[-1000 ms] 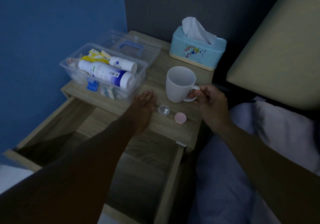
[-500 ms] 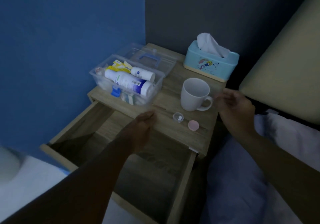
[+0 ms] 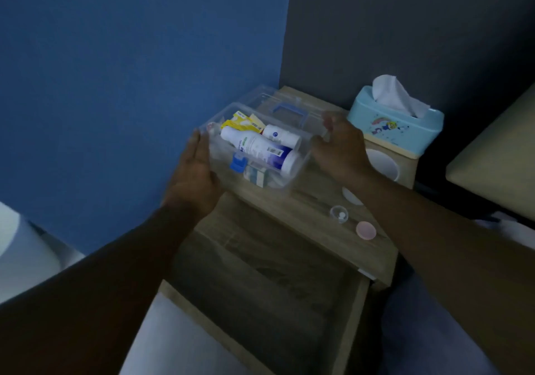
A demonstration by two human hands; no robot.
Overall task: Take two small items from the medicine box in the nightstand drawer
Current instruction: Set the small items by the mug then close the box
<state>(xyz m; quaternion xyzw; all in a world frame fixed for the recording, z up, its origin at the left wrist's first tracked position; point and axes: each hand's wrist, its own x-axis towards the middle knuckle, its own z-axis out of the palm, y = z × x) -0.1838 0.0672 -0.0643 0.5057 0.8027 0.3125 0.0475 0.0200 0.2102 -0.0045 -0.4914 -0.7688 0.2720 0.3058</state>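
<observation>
The clear plastic medicine box stands on the nightstand top, its lid folded open behind it. Inside lie a big white bottle, a smaller white bottle and yellow packets. My left hand presses flat against the box's left end. My right hand is on its right end, fingers curved at the rim. A tiny clear cup holding white pills and a pink cap rest on the nightstand's front right. The open drawer below looks bare.
A white mug stands partly hidden behind my right wrist. A light blue tissue box sits at the back right. The blue wall is close on the left, and bedding lies to the right.
Both hands moved up from the nightstand's front edge and the mug to the two ends of the medicine box. The view has shifted closer and leftward.
</observation>
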